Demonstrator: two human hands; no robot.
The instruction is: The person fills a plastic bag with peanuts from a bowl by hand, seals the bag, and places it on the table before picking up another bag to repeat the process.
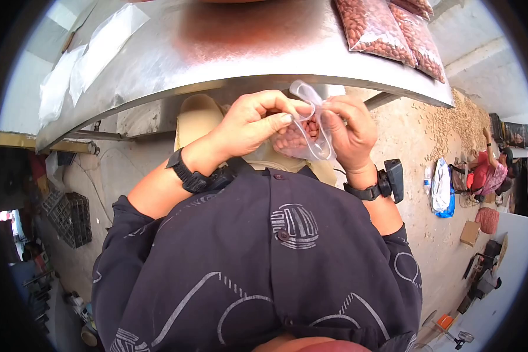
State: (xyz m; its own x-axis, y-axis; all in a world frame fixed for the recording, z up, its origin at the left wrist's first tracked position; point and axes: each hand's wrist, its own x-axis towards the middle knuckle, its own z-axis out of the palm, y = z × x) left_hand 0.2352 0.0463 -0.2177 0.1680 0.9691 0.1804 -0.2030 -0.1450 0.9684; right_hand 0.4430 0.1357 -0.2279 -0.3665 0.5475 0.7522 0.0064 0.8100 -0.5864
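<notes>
A clear plastic bag (317,148) with red-skinned peanuts (291,138) inside hangs between my hands, in front of my lap. My left hand (255,120) pinches the bag's upper edge on one side, thumb against the fingers. On the other side my right hand (351,126) grips the plastic near the mouth, thumb and fingers pressed together. The bag's mouth is loosely folded and a loop of film stands up between the hands. The lower part of the bag is partly hidden behind the film and my shirt.
A metal table (158,64) spans the top. Filled peanut bags (374,29) lie on its right, flat plastic bags (108,41) on its left. A black crate (69,218) stands on the left floor. Peanuts (452,126) cover the right floor near another person (490,171).
</notes>
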